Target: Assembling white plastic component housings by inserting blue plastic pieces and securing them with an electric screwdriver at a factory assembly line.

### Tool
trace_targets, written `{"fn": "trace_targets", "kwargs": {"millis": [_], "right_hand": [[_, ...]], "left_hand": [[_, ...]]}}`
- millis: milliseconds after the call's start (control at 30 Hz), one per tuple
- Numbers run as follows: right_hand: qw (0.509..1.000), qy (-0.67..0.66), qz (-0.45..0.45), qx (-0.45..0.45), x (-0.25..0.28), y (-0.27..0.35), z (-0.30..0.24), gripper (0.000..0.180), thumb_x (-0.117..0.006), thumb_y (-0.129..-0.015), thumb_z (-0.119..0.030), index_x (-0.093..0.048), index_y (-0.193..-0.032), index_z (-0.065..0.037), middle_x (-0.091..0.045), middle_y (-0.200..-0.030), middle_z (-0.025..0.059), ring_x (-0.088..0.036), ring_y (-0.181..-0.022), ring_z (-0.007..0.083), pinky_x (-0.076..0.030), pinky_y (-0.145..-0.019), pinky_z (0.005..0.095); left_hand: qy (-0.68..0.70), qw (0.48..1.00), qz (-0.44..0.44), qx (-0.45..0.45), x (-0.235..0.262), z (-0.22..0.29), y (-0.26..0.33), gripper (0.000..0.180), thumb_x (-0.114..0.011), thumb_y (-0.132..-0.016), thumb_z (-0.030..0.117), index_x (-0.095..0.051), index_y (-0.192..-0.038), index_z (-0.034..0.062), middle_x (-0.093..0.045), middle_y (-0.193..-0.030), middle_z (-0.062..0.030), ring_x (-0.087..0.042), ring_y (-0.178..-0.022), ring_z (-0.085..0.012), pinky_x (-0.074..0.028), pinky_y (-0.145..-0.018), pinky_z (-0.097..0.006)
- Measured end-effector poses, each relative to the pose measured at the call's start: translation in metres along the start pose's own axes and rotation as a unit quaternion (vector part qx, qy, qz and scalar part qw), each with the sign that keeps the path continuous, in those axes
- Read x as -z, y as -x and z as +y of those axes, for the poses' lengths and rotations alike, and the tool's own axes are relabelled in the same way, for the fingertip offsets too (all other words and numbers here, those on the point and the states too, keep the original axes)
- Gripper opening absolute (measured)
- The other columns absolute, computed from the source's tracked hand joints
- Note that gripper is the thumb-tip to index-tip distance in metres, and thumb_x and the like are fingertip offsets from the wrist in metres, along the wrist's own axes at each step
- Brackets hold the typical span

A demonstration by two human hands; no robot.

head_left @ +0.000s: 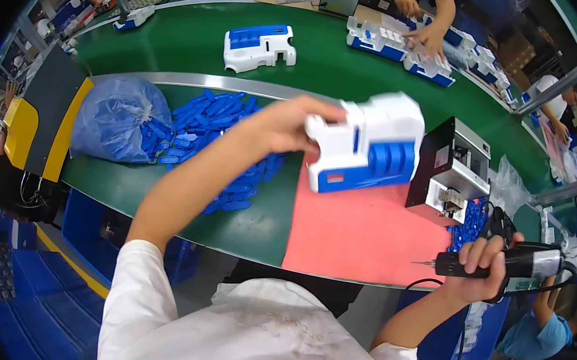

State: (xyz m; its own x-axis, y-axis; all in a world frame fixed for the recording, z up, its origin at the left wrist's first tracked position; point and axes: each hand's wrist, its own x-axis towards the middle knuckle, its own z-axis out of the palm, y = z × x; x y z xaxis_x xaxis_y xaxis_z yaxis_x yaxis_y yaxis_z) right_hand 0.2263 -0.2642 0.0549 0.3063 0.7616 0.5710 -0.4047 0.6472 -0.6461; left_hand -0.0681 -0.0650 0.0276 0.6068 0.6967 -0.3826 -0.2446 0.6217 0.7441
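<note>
My left hand (302, 126) grips a white and blue plastic housing (370, 147) by its left end, holding it up over the pink mat (346, 236). Three blue ridges show on the side of the housing. In my right hand (485, 263) is a black electric screwdriver (457, 264), my fingers wrapped round its body. Its thin metal bit points left, above the right part of the mat. A cable runs from the tool's rear end. Loose blue plastic parts (231, 181) lie in a heap left of the mat.
A grey metal feeder box (449, 173) stands right of the mat, with small blue pieces (467, 225) beside it. A filled blue bag (121, 118) sits at the left. Another housing (257, 48) rests on the green conveyor (317, 55). Across it, a co-worker's hands (429, 36) touch more housings (382, 41).
</note>
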Motion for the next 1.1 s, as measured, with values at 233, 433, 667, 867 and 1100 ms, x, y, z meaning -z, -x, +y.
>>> {"fn": "trace_targets", "kwargs": {"millis": [233, 433, 667, 867, 1100], "right_hand": [[0.939, 0.317, 0.130, -0.039, -0.003, 0.010, 0.057, 0.048, -0.066, -0.078, 0.007, -0.043, -0.120, 0.002, -0.057, -0.073, 0.0050, -0.056, -0.055, 0.0122, -0.049, -0.053, 0.0272], [0.941, 0.316, 0.092, -0.081, 0.008, 0.014, 0.077, 0.049, -0.068, -0.079, 0.007, -0.044, -0.121, 0.004, -0.063, -0.106, 0.0132, -0.063, -0.092, 0.0167, -0.052, -0.077, 0.0266], [0.780, 0.595, 0.191, -0.024, 0.079, 0.023, 0.050, 0.038, -0.057, -0.083, 0.005, -0.054, -0.121, 0.002, -0.063, -0.096, 0.0102, -0.064, -0.090, 0.0184, -0.049, -0.081, 0.0286], [0.522, 0.826, 0.150, -0.149, 0.145, 0.009, 0.028, 0.033, -0.065, -0.078, -0.006, -0.062, -0.110, 0.001, -0.060, -0.100, 0.0224, -0.061, -0.089, 0.0378, -0.049, -0.079, 0.0434], [0.582, 0.784, 0.115, -0.183, 0.157, 0.003, 0.038, 0.020, -0.068, -0.078, -0.007, -0.068, -0.094, 0.003, -0.066, -0.085, 0.0236, -0.064, -0.083, 0.0384, -0.051, -0.075, 0.0430]], "left_hand": [[-0.577, 0.690, 0.212, -0.382, 0.032, 0.014, -0.092, 0.027, -0.072, -0.078, 0.028, -0.071, -0.085, 0.0016, -0.069, -0.083, -0.0192, -0.067, -0.077, -0.0334, -0.053, -0.070, -0.041], [-0.659, 0.575, 0.238, -0.421, 0.069, 0.012, -0.165, 0.030, -0.070, -0.079, 0.027, -0.066, -0.096, 0.0035, -0.066, -0.101, -0.0183, -0.062, -0.098, -0.0362, -0.050, -0.083, -0.045], [-0.744, 0.448, 0.481, -0.119, 0.184, 0.128, -0.167, 0.073, -0.069, -0.073, 0.034, -0.040, -0.136, 0.0091, -0.045, -0.135, -0.0249, -0.040, -0.127, -0.0434, -0.035, -0.093, -0.070], [-0.753, 0.423, 0.479, 0.157, 0.230, 0.161, -0.218, 0.069, -0.061, -0.083, 0.028, -0.031, -0.143, 0.0103, -0.029, -0.147, -0.0305, -0.028, -0.136, -0.0511, -0.024, -0.099, -0.075], [-0.801, 0.372, 0.448, -0.135, 0.320, 0.224, -0.130, 0.038, -0.052, -0.085, 0.017, -0.041, -0.113, -0.0056, -0.061, -0.105, -0.0345, -0.060, -0.099, -0.0488, -0.047, -0.089, -0.053]]}}
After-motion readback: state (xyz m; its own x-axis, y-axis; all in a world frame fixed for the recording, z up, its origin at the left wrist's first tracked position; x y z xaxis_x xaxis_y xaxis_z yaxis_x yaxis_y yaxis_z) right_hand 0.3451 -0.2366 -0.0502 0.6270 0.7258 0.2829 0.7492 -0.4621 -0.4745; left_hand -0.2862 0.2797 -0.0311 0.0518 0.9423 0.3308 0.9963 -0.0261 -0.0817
